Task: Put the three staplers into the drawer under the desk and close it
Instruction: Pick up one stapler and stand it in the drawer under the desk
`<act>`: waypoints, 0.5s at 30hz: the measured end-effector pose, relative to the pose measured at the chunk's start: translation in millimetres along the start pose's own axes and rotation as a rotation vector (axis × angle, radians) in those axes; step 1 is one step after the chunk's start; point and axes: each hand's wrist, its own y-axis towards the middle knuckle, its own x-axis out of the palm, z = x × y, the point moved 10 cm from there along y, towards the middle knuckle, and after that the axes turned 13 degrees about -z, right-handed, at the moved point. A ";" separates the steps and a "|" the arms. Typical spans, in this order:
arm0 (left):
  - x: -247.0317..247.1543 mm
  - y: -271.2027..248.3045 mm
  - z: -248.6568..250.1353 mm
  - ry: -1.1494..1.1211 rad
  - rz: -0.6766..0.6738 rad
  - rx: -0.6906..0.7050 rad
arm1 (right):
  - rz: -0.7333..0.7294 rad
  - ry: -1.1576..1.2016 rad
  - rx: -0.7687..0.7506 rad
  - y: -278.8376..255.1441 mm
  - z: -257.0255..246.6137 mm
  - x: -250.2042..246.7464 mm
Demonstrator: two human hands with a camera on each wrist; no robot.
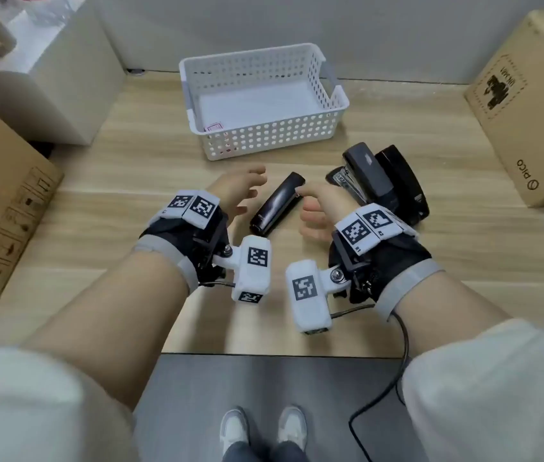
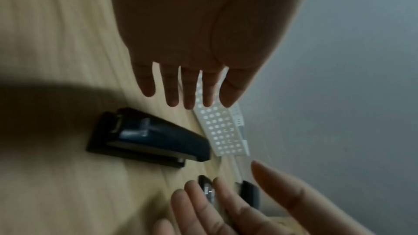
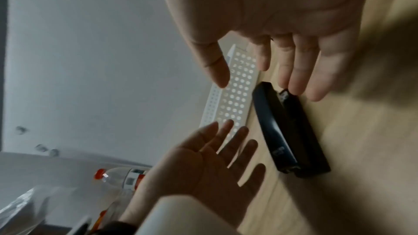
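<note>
Head view: wooden desk (image 1: 137, 168) seen from above, both hands out over it
Staplers: three, all black, all on the desk, none in a drawer
Slim stapler (image 1: 277, 203): lies alone between the two hands
Other two staplers: the grey-topped one (image 1: 369, 173) and the bulkier one (image 1: 404, 185) sit touching, just right of the right hand
Basket: one white perforated basket (image 1: 264, 141) behind the staplers
Boxes: two cardboard boxes (image 1: 524, 105), one each side
Left hand (image 1: 235, 191): fingers spread, holds nothing, just beside the slim stapler
Right hand (image 1: 322, 208): fingers loose and straight, holds nothing, fingertips at the slim stapler's far end; can't tell if touching
</note>
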 end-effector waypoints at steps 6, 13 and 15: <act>23.6 8.0 -28.6 0.011 -0.157 -0.151 | -0.061 -0.041 0.024 32.7 11.2 17.2; 30.1 2.1 -25.9 -0.091 -0.200 -0.063 | -0.068 -0.246 -0.171 40.3 2.6 18.0; 24.9 -9.2 -26.3 -0.169 -0.150 -0.029 | -0.140 -0.274 -0.228 29.2 0.2 29.6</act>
